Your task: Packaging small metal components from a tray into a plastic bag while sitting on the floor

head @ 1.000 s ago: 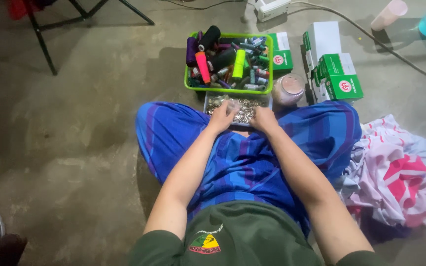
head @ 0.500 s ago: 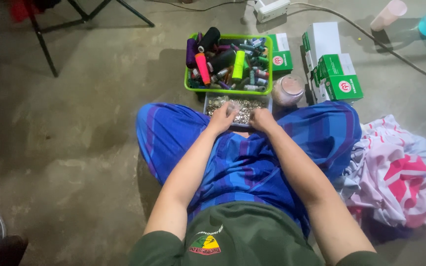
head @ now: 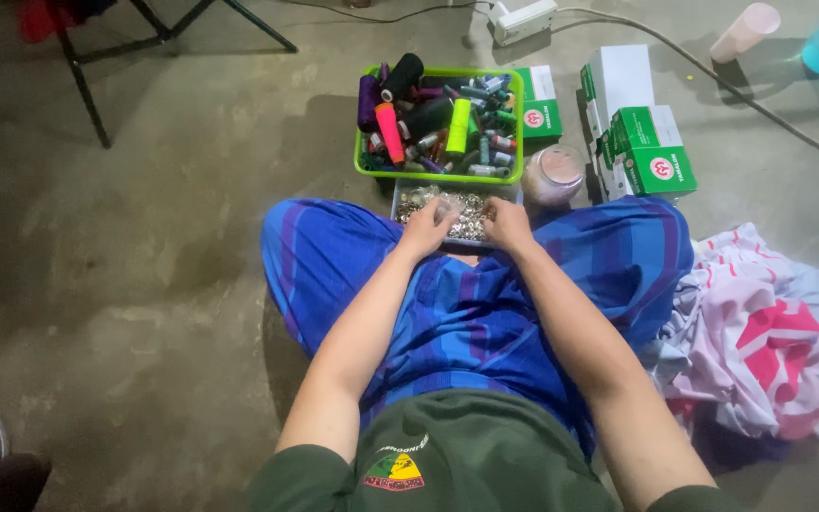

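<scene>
We are working at the small tray (head: 457,204) of tiny silvery pieces, which is lying on the floor just ahead of our crossed legs and touching the near wall of the green basket (head: 514,142). Our left hand (head: 426,228) is resting on the tray's near left edge, fingers curled down into the pieces; whether they are pinching one we cannot tell. Our right hand (head: 507,223) is resting on the near right edge, fingers bent and close together, its grasp likewise hidden.

Compared with a second ago, both hands are sitting in nearly the same place on the tray, and the tray has not shifted; we judge that the sorting or picking among the pieces is continuing without a lift.

The green basket is holding thread spools (head: 428,114) of many colours. Just right of the tray a pinkish lidded jar (head: 554,173) is standing upright. Beyond it green and white boxes (head: 642,142) are stacked. A pink and white cloth (head: 760,341) is lying heaped beside our right knee on the concrete floor (head: 144,265).
</scene>
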